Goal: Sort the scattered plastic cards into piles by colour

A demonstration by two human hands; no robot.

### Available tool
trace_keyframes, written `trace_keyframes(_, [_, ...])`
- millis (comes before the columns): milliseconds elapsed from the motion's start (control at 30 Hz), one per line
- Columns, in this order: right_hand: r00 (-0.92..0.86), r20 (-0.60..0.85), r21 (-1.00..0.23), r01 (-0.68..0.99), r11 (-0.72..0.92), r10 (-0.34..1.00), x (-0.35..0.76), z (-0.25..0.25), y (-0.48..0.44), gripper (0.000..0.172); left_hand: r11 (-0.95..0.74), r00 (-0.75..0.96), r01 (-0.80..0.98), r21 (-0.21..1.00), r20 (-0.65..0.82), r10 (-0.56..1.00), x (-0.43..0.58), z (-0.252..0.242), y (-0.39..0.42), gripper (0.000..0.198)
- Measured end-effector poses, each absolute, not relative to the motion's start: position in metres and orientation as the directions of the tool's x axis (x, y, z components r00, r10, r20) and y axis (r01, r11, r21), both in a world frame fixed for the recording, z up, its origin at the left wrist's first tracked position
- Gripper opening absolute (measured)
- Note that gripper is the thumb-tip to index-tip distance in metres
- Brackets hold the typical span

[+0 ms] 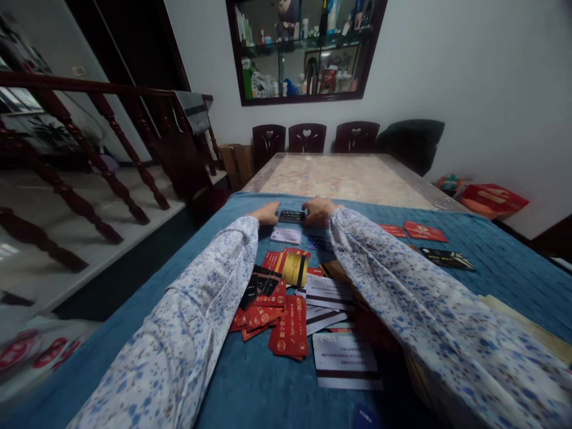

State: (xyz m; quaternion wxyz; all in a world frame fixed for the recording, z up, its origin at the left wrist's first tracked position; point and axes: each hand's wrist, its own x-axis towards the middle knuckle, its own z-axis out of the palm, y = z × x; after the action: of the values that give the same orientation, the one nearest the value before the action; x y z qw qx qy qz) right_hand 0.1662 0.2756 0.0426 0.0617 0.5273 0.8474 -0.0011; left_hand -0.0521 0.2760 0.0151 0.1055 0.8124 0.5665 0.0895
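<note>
A black card (292, 216) with light printing lies on the blue cloth, between my two hands. My left hand (267, 213) is by its left end, fingers stretched forward and slightly apart; a thin gap seems to separate them from the card. On the other side, my right hand (318, 210) has its fingers bent onto the card's right end. Just nearer to me lie a white card (286, 236) and a dark blue card (319, 243), partly behind my right sleeve. A loose heap holds red cards (289, 328), a gold card (295, 268), black cards (261, 285) and white striped cards (328, 290).
Blue cloth (179, 286) covers the near table; the bare marble-patterned tabletop (330, 170) shows beyond. On the right are red cards (425, 231) and a black-and-gold card (447, 258). Chairs (307, 138) stand at the far edge, a wooden railing (102, 113) at left.
</note>
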Motion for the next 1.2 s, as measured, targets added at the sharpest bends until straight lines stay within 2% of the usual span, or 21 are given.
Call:
trace_keyframes(100, [-0.465, -0.069, 0.057, 0.881, 0.469, 0.883, 0.17, 0.044, 0.274, 0.066, -0.296, 0.3, 0.922, 0.25, 0.021, 0.954, -0.057, 0.018, 0.266, 0.068])
trace_keyframes(233, [-0.507, -0.01, 0.044, 0.861, 0.507, 0.862, 0.174, 0.049, 0.268, 0.065, -0.287, 0.273, 0.927, 0.241, 0.089, 0.958, -0.064, 0.024, 0.247, 0.061])
trace_keyframes(567, [-0.581, 0.104, 0.04, 0.813, 0.58, 0.807, 0.16, 0.062, 0.218, 0.034, -0.327, 0.28, 0.905, 0.27, 0.2, 0.939, -0.096, 0.028, 0.189, 0.035])
trace_keyframes(700, [-0.608, 0.136, 0.05, 0.792, 0.608, 0.782, 0.151, 0.063, 0.195, 0.029, -0.339, 0.278, 0.902, 0.269, 0.238, 0.93, -0.106, 0.026, 0.163, 0.03])
trace_keyframes(800, [-0.631, 0.18, 0.028, 0.77, 0.638, 0.754, 0.143, 0.063, 0.181, 0.031, -0.344, 0.283, 0.9, 0.266, 0.243, 0.928, -0.113, 0.024, 0.144, 0.029])
trace_keyframes(1200, [-0.709, 0.19, -0.024, 0.688, 0.725, 0.679, 0.116, 0.063, 0.117, 0.03, -0.373, 0.273, 0.873, 0.315, 0.317, 0.908, -0.128, 0.016, 0.077, 0.018])
